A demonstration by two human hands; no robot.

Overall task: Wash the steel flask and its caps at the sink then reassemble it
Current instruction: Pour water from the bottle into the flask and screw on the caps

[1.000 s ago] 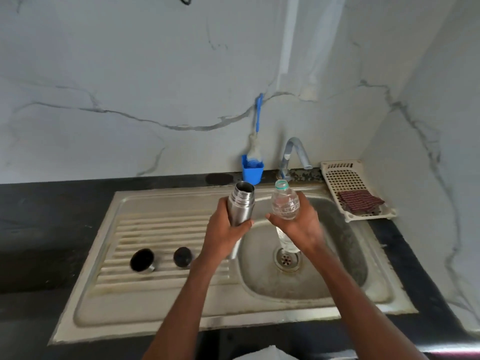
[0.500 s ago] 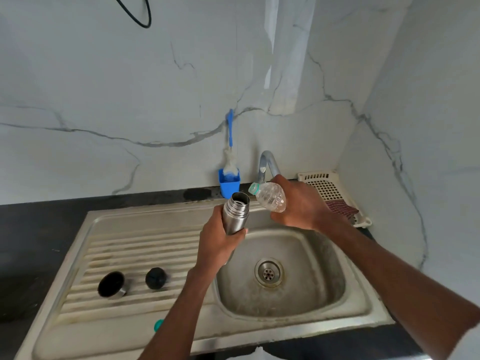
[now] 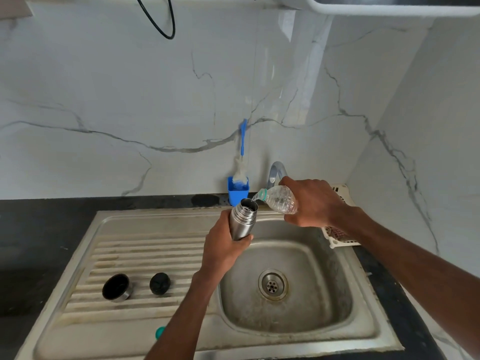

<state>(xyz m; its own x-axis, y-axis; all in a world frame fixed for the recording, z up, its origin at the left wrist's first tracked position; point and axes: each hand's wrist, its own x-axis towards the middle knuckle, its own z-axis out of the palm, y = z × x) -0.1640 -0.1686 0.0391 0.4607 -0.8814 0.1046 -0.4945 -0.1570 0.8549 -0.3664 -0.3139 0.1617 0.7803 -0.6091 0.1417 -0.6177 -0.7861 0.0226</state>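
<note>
Nearest, at the near rim of the dull stainless-steel sink (image 3: 324,341), a small teal round cap (image 3: 160,331) peeks out from behind the left forearm. On the ribbed, stained draining board to the left lie two loose pieces, apart from each other: a steel cup-shaped cap with a dark inside (image 3: 116,287), lying tilted with its mouth toward the camera, and to its right a black round plastic stopper (image 3: 160,282). The rounded square basin to the right has a round perforated metal drain (image 3: 272,284) at its bottom.

Above the basin's far left corner, the left hand (image 3: 223,249) wraps its grip around the lower body of the brushed steel cylindrical flask (image 3: 242,219); the flask stands nearly upright, leaning slightly right, its open ridged neck clear above the fingers. The left forearm rises from the near edge, wrist bent upward.

The right hand (image 3: 310,202) reaches in from the right, knuckles up, its grip closed over the body of a clear crumpled plastic bottle (image 3: 279,200) tipped leftward, so that its mouth sits just above the flask's opening and a thin stream of water runs in.

Behind the right wrist a white slotted plastic tray (image 3: 340,241) rests on the black surface (image 3: 39,229). Farther back stand a curved metal tap (image 3: 275,172) and a blue square holder (image 3: 237,192) with a blue-handled white brush (image 3: 241,162) leaning on the veined white marble wall (image 3: 104,100).
</note>
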